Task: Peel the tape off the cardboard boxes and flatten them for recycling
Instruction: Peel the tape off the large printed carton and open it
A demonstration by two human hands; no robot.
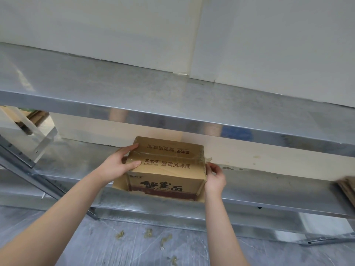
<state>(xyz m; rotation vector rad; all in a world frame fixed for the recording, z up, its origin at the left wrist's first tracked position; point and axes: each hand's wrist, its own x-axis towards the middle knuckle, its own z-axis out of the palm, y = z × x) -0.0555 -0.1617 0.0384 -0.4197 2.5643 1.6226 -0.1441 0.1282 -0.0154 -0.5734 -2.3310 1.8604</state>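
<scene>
1. Your cardboard noodle box [167, 169] stands on the lower metal shelf [269, 191].
2. Your left hand [115, 166] presses its top left edge with straight fingers.
3. Your right hand [215, 179] pinches the clear tape [209, 159] at the box's right edge.

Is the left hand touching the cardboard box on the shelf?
Touching. Head view: the left hand lays its thumb and forefinger flat on top of the cardboard box.

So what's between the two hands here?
The taped cardboard box on the lower shelf, in the head view: the left hand rests on its top left, the right hand is at its right edge.
</scene>
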